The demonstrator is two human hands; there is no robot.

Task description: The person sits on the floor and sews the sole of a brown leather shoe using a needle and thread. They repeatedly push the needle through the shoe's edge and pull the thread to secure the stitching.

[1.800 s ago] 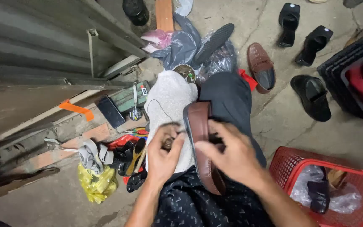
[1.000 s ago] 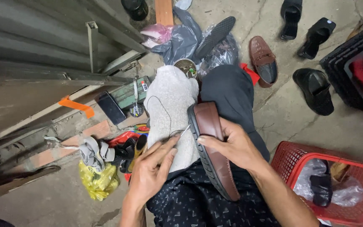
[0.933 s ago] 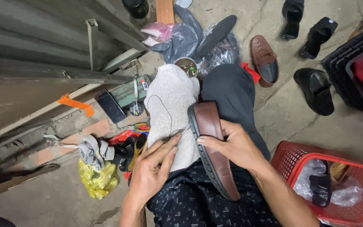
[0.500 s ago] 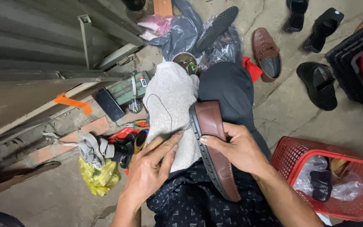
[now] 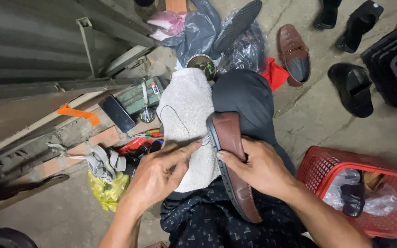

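Rough, cracked concrete floor (image 5: 327, 119) spreads out below me, with ribbed grey metal sheeting (image 5: 28, 50) running along one side. I sit with a nubbly off-white towel (image 5: 187, 110) draped over one knee, its pile coarse and looped, and dark trousers (image 5: 246, 94) covering the other.

My right hand (image 5: 263, 170) is wrapped around a brown leather loafer (image 5: 233, 160) lying on its side across my lap, thumb pressed to the smooth upper, fingers curled behind it. The black sole edge faces the towel and shows a row of small ridges. My left hand (image 5: 161, 172) rests on the towel just beside the shoe's toe, fingers pinched together at the welt; a thin dark thread (image 5: 176, 120) loops across the towel from there, and I think there is a needle between my fingertips, though it is too fine to make out.

Beyond my knees stands an open round tin (image 5: 201, 62) with a metal rim, next to crinkled black and clear plastic bags (image 5: 226, 39). A matching brown loafer (image 5: 294, 54) lies on the concrete, well apart, near a glossy black shoe (image 5: 351, 88). At my right sits a red plastic mesh basket (image 5: 327, 167) holding a shoe in clear film. On my left lie a flat black phone (image 5: 117, 113), an orange strip (image 5: 76, 113) and a crumpled yellow bag (image 5: 106, 192).
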